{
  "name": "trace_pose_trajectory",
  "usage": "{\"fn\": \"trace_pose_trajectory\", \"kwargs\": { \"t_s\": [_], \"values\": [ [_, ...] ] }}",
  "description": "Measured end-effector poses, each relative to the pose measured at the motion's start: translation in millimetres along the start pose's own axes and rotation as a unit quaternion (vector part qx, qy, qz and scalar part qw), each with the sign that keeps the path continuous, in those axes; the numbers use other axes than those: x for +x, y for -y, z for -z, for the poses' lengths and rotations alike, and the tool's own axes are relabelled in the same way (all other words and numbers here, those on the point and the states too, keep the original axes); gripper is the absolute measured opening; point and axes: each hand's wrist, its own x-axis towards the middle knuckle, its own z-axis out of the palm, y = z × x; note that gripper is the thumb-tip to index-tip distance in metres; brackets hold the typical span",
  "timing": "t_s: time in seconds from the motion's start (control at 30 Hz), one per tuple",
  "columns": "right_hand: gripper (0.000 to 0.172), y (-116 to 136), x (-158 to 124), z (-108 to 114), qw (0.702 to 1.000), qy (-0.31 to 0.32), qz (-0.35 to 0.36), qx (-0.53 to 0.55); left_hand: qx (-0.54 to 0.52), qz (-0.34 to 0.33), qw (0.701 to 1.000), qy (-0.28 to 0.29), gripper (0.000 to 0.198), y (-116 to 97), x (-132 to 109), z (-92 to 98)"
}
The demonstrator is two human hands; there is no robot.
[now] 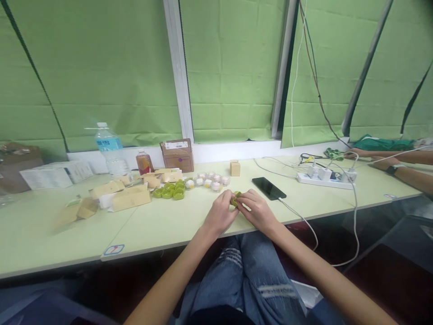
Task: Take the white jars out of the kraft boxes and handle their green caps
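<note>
Over the table's front edge, my left hand and my right hand meet with fingers closed on one small olive-green piece. Its shape is partly hidden by my fingers. Several similar green ring-like pieces lie grouped to the left on the table. Behind them and nearer to my hands is a cluster of small round pale containers, some with yellow in them. A small tan cardboard box stands upright behind my hands. To the right of my right hand lies a black phone with a white cable plugged in.
Opened tan cartons are piled at left. A large water bottle, a drink bottle and a brown box stand behind. A white power strip with chargers sits at right, near another person's arms. A cable hangs off the edge.
</note>
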Motion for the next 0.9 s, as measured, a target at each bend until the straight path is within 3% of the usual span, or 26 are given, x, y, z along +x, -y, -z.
{"fn": "trace_pose_trajectory", "kwargs": {
  "t_s": [0.27, 0.4, 0.6, 0.77, 0.9],
  "values": [
    [0.027, -3, -4, -1, 0.999, 0.023, 0.007, -0.027, -0.020, -0.016, 0.999, 0.034, 0.015, 2, -2, -2.3],
    [0.026, -7, -1, 5, 0.999, 0.026, -0.005, -0.025, -0.045, 0.003, 0.999, 0.024, 0.017, -1, -1, -0.1],
    [0.028, -12, 7, 25, 0.991, 0.133, 0.034, 0.012, -0.091, 0.037, 0.995, -0.013, 0.019, -7, 2, 8.0],
    [0.027, -10, 11, 34, 0.996, 0.076, 0.038, 0.012, -0.107, 0.031, 0.994, -0.004, 0.020, -11, 1, 10.0],
    [0.014, -7, 15, 37, 0.997, 0.023, -0.044, 0.060, -0.121, 0.023, 0.992, -0.006, 0.020, -12, 0, 9.2]
  ]
}}
